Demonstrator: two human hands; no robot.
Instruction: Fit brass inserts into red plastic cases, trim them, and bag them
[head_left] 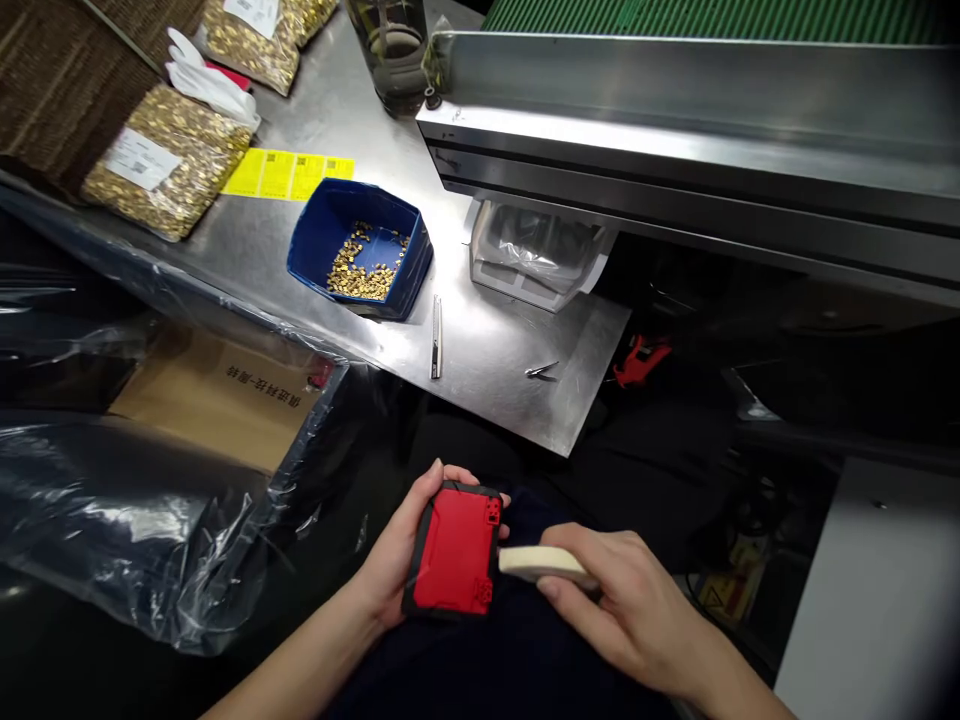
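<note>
In the lower middle, my left hand is wrapped round a red and black plastic case, its flat red face turned up. Black edging shows along the case's rim, and small cut-outs mark its right-hand corners. Just to the right, my right hand pinches a cream roll of tape between thumb and fingers. The roll is seen nearly edge-on, its near end close to the case's right side; I cannot tell if they touch.
A blue bin of small brass pieces sits on the metal table, with a knife and tweezers. Bags of brass pieces lie behind. The conveyor's metal edge runs right; a plastic-lined box stands left.
</note>
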